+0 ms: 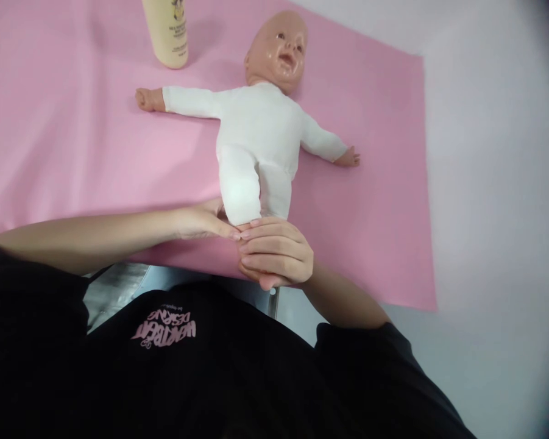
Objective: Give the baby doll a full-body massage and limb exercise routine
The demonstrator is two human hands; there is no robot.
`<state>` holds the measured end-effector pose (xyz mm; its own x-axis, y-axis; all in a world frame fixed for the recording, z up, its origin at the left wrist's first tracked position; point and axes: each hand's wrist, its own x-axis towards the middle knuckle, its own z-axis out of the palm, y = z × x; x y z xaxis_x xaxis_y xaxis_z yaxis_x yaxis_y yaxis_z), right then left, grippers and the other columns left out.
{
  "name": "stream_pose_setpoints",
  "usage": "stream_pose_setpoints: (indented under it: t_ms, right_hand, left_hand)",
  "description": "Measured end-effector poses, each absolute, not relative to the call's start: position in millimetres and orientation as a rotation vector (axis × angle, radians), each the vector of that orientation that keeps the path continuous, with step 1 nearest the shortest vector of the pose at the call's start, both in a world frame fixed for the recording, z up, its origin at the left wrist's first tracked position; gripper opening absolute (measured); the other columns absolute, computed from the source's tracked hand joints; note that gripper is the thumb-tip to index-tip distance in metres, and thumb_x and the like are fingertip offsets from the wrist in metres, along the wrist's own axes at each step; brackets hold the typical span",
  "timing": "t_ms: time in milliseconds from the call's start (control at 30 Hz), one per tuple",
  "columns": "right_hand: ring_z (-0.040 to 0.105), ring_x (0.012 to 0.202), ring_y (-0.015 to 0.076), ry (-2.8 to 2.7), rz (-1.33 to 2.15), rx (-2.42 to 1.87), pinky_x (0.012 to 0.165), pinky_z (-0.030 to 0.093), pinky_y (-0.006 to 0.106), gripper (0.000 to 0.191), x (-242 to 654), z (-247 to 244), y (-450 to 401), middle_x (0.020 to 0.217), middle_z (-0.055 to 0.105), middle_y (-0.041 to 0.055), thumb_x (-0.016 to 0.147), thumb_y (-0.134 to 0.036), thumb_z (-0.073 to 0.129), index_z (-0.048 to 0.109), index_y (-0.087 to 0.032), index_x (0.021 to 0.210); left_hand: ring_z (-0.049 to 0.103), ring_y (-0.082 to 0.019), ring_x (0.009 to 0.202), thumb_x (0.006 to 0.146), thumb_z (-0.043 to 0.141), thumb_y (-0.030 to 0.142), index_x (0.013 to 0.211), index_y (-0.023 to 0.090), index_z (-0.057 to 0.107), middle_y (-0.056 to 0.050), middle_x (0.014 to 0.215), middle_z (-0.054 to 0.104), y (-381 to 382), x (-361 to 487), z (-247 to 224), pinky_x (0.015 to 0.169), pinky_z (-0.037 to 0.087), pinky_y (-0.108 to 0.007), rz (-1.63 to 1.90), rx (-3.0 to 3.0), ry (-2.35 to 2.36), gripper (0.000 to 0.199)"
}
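Note:
A baby doll [262, 125] with a white cloth body lies on its back, arms spread and head away from me. My left hand [208, 221] holds one lower leg of the doll from the side, its thumb on top and its other fingers mostly hidden beneath. Around the lower leg and foot on that same side wraps my right hand [278, 251], fingers bent over the top. Both hands touch at the thumb and fingertips. Most of the doll's feet are covered by my hands.
Under the doll a pink mat [370, 231] is spread, its near edge just in front of my body. A pale yellow bottle [170, 36] stands beyond the doll's outstretched arm at the upper left. A white surface [479, 183] borders the mat on the right.

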<state>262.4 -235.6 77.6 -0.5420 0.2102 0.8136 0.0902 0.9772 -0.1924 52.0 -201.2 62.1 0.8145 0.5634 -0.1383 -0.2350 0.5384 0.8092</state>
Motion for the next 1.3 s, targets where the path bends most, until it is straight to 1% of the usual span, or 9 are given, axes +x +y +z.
stream_pose_setpoints:
  t_ms: [100, 267, 433, 567, 700, 800, 967, 1100, 1300]
  right_hand:
    - [0.078, 0.090, 0.0173, -2.019, 0.077, -0.103, 0.084, 0.070, 0.034, 0.038, 260, 76, -231, 0.090, 0.076, 0.0019, 0.108, -0.046, 0.052, 0.074, -0.023, 0.088]
    - [0.070, 0.073, 0.0166, -1.969, -0.056, -0.249, 0.069, 0.065, 0.034, 0.051, 258, 73, -221, 0.080, 0.071, 0.0006, 0.102, -0.069, 0.047, 0.071, -0.027, 0.089]
    - [0.068, 0.074, 0.0142, -1.939, -0.100, -0.173, 0.065, 0.063, 0.027, 0.041, 257, 76, -217, 0.087, 0.070, 0.0022, 0.103, -0.060, 0.053, 0.068, -0.025, 0.089]
    - [0.066, 0.071, 0.0170, -1.956, -0.147, -0.221, 0.060, 0.062, 0.032, 0.046, 261, 71, -217, 0.087, 0.068, 0.0022, 0.101, -0.068, 0.050, 0.070, -0.027, 0.097]
    - [0.065, 0.072, 0.0179, -1.975, 0.003, -0.201, 0.064, 0.061, 0.034, 0.042, 262, 68, -219, 0.082, 0.067, 0.0020, 0.099, -0.063, 0.059, 0.072, -0.023, 0.104]
    - [0.063, 0.062, 0.0152, -2.006, 0.094, -0.180, 0.058, 0.057, 0.030, 0.037, 260, 69, -221, 0.071, 0.065, -0.0011, 0.103, -0.054, 0.058, 0.069, -0.020, 0.109]
    - [0.061, 0.053, 0.0132, -2.140, 0.051, -0.300, 0.054, 0.054, 0.028, 0.055, 263, 63, -223, 0.065, 0.064, -0.0015, 0.107, -0.064, 0.041, 0.070, -0.018, 0.111]
    - [0.064, 0.056, 0.0146, -2.164, 0.010, -0.446, 0.059, 0.059, 0.030, 0.066, 265, 57, -220, 0.066, 0.066, -0.0011, 0.100, -0.072, 0.048, 0.072, -0.015, 0.121]
    - [0.066, 0.055, 0.0129, -2.115, -0.118, -0.425, 0.057, 0.060, 0.027, 0.061, 261, 57, -219, 0.066, 0.068, -0.0023, 0.102, -0.069, 0.049, 0.072, -0.016, 0.123]
  left_hand:
    - [0.074, -0.022, 0.106, 0.065, 0.097, 0.018, 0.117, 0.009, 0.069, -0.008, 0.108, 0.079, -202, 52, 61, 0.104, 0.055, -0.037, 0.515, 0.883, 0.397, 0.060]
    - [0.074, -0.023, 0.107, 0.069, 0.092, 0.019, 0.122, 0.010, 0.069, -0.010, 0.110, 0.079, -202, 52, 62, 0.102, 0.056, -0.037, 0.533, 0.912, 0.324, 0.059]
    - [0.075, -0.021, 0.103, 0.071, 0.091, 0.019, 0.120, 0.015, 0.072, -0.006, 0.106, 0.079, -202, 50, 61, 0.095, 0.058, -0.032, 0.531, 0.899, 0.295, 0.052]
    - [0.075, -0.027, 0.112, 0.071, 0.091, 0.025, 0.129, 0.015, 0.069, -0.010, 0.110, 0.079, -202, 49, 60, 0.097, 0.059, -0.037, 0.521, 0.904, 0.318, 0.063]
    - [0.074, -0.030, 0.115, 0.068, 0.093, 0.028, 0.123, 0.015, 0.070, -0.011, 0.109, 0.079, -202, 50, 58, 0.100, 0.059, -0.039, 0.545, 0.925, 0.345, 0.061]
    - [0.074, -0.029, 0.115, 0.069, 0.092, 0.030, 0.119, 0.015, 0.071, -0.011, 0.109, 0.079, -202, 50, 56, 0.102, 0.058, -0.039, 0.584, 0.942, 0.369, 0.056]
    - [0.073, -0.028, 0.108, 0.073, 0.090, 0.038, 0.121, 0.013, 0.070, -0.012, 0.108, 0.077, -205, 47, 60, 0.096, 0.059, -0.039, 0.547, 0.989, 0.405, 0.058]
    - [0.073, -0.028, 0.104, 0.079, 0.085, 0.045, 0.128, 0.013, 0.066, -0.012, 0.107, 0.075, -207, 44, 62, 0.095, 0.059, -0.041, 0.516, 1.005, 0.454, 0.062]
    - [0.074, -0.027, 0.098, 0.080, 0.084, 0.052, 0.134, 0.014, 0.063, -0.010, 0.099, 0.074, -204, 42, 61, 0.093, 0.059, -0.040, 0.444, 1.038, 0.379, 0.069]
